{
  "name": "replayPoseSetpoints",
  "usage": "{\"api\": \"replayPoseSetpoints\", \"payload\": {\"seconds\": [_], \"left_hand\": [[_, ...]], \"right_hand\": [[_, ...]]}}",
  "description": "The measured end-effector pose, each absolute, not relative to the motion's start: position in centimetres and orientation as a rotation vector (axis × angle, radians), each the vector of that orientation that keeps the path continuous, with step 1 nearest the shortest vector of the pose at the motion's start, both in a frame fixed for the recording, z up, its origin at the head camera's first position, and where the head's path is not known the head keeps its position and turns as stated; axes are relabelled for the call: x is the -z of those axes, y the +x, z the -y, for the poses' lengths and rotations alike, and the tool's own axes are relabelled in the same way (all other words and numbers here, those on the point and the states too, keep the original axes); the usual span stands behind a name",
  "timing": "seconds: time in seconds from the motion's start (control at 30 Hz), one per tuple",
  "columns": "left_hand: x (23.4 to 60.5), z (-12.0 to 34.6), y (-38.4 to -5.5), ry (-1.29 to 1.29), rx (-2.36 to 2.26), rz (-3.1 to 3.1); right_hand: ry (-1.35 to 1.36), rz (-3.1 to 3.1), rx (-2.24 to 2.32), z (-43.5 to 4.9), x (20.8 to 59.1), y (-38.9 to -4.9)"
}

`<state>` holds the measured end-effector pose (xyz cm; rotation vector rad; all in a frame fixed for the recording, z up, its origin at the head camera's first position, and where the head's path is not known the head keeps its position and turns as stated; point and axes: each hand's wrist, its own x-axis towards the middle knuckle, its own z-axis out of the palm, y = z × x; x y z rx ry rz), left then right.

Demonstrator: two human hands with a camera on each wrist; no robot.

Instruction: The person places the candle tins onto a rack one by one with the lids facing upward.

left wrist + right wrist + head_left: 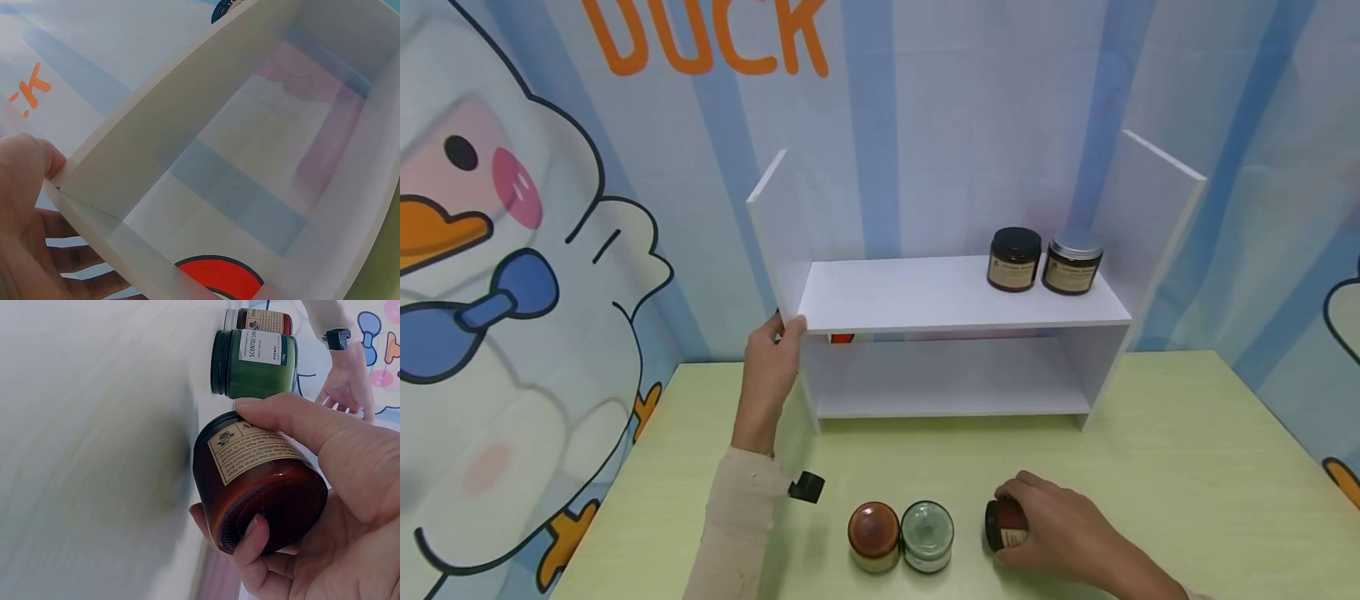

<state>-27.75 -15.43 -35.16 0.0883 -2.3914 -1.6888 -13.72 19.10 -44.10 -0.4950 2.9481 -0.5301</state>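
My left hand (769, 375) grips the left side of a white two-tier shelf (910, 300), thumb at the upper board's front corner and fingers behind the side panel. In my right hand (1067, 529) is an amber candle jar (250, 475) with a tan label, tilted, its black lid toward the left in the head view. The right wrist view shows a fingertip on its base and the thumb along its side. Left of that hand, a second amber jar (874, 537) and a green scented candle jar (928, 533) stand side by side, lids down.
On the upper board, toward the right, sit two dark jars, one with a black lid (1017, 243) and one with a silver lid (1075, 244). The shelf stands at the back of a pale green table (1187, 467), before a printed duck backdrop (970, 125).
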Motion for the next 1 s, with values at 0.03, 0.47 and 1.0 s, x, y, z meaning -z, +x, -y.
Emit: {"api": "replayPoseSetpoints", "payload": {"seconds": [0.03,0.47,1.0], "left_hand": [[35.15,15.42,-27.75,0.093,1.691,2.391],[35.18,15.45,-27.74,0.084,1.700,2.394],[35.16,15.47,-27.75,0.083,1.707,2.386]], "right_hand": [[-0.490,-2.946,0.536,-19.11,44.11,-13.69],[-0.502,-2.925,0.635,-19.52,44.38,-13.66],[-0.399,-2.869,0.755,-19.80,44.61,-13.66]]}}
